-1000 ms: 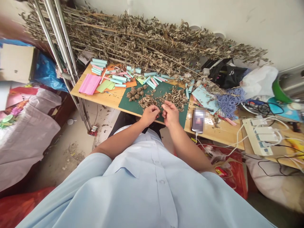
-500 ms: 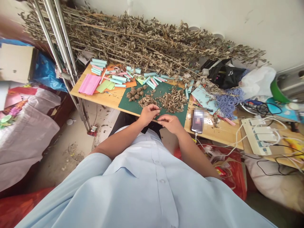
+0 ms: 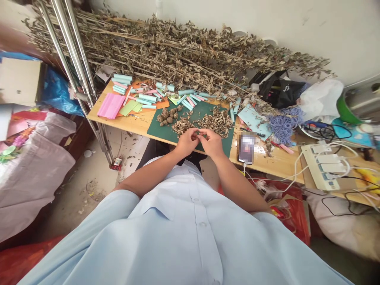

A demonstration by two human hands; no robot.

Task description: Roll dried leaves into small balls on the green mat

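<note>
My left hand (image 3: 189,141) and my right hand (image 3: 210,142) meet fingertip to fingertip over the front edge of a green cutting mat (image 3: 157,130). Both are closed in a pinch; whatever is between the fingers is too small and hidden to name. Just beyond them lies a small heap of crumbled dried leaves (image 3: 181,126), with a larger pile of dried leaves (image 3: 219,120) to its right. A cluster of brown balls (image 3: 168,116), seemingly of pressed leaf, sits at the mat's left.
Rolled blue and pink paper tubes (image 3: 147,97) lie behind the mat. Dried leafy stalks (image 3: 178,51) stretch along the wall. To the right are a phone (image 3: 246,148) on a cable, purple yarn (image 3: 285,126) and a power strip (image 3: 320,168). Metal tripod legs (image 3: 74,59) stand left.
My right hand has moved left and slightly up, so its fingertips now touch those of my left hand. Before, a gap separated the two hands.
</note>
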